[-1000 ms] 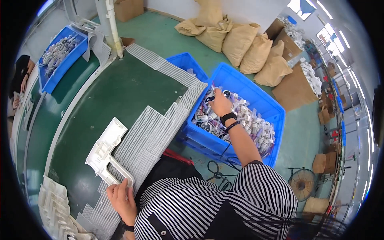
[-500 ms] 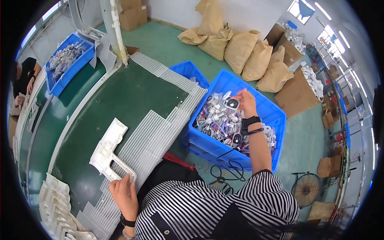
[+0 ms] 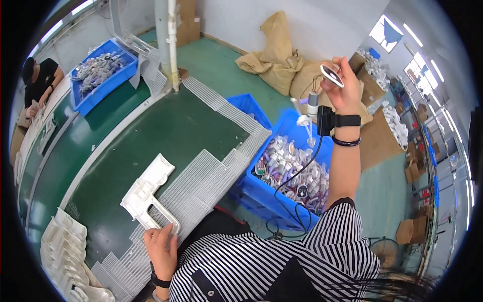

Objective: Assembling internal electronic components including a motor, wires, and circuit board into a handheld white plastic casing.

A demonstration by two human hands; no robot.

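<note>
A white plastic housing half (image 3: pixel 148 194) with a looped handle lies on the green work surface (image 3: pixel 201 118). My left hand (image 3: pixel 162 249) grips the end of its handle, thumb and fingers closed on it. Raised above the blue bin (image 3: pixel 241 183), my right hand (image 3: pixel 347 90) pinches a small oval panel (image 3: pixel 332 76) with a dark face and pale rim. Below that panel hangs a motor-like cylinder (image 3: pixel 313 103) with white plastic parts, apparently joined to it by thin wires. Many similar wired assemblies (image 3: pixel 289 163) fill the bin.
White grid mats (image 3: pixel 188 176) cover the surface's near edge. Stacked white housings (image 3: pixel 63 256) stand at lower left. Across the belt, a person (image 3: pixel 43 83) sits near another filled blue bin (image 3: pixel 103 98). Tan sacks (image 3: pixel 276 65) lean on the wall. A cable runs from my right wrist.
My right hand has risen out of the bin, lifting the oval panel with its dangling parts up and to the right. The left hand stays on the housing; the view has shifted slightly.
</note>
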